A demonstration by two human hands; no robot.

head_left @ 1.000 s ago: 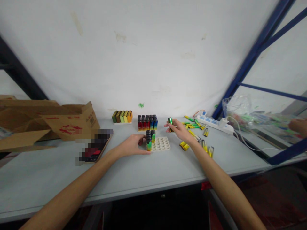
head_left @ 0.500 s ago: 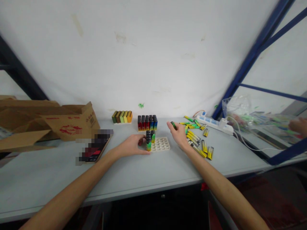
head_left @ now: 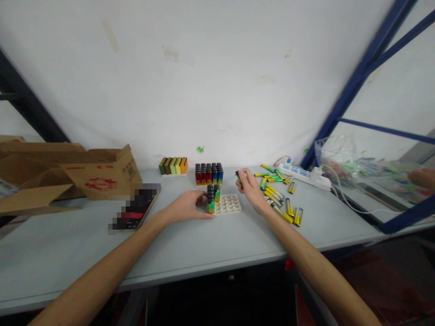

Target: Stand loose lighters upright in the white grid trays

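White, rectangular tray with round sockets (head_left: 229, 204) on the grey bench (head_left: 204, 249), between both hands. Upright in its left end, green-and-yellow lighters with black tops (head_left: 211, 206); sockets bare toward its right end. Around that left end, left hand (head_left: 186, 207) with thumb and fingers curved wide; impossible to tell whether gripping the tray or merely beside it. Just right of the tray, right hand (head_left: 249, 183) closed narrow on a dark green lighter (head_left: 239, 177), mostly hidden by fingers.

Near the right wrist, loose yellow and green metallic lighters (head_left: 273, 195), lying flat. Behind the tray, upright block of red and blue lighters with black tops (head_left: 205, 177). Farther left, yellow-topped block of green, brown and orange lighters (head_left: 173, 166). Beyond, dark, partly pixelated phone (head_left: 138, 209) and open brown cardboard box (head_left: 99, 174). Rightward, white power strip with blue sockets (head_left: 303, 174). At far right, another blurred hand (head_left: 423, 177).
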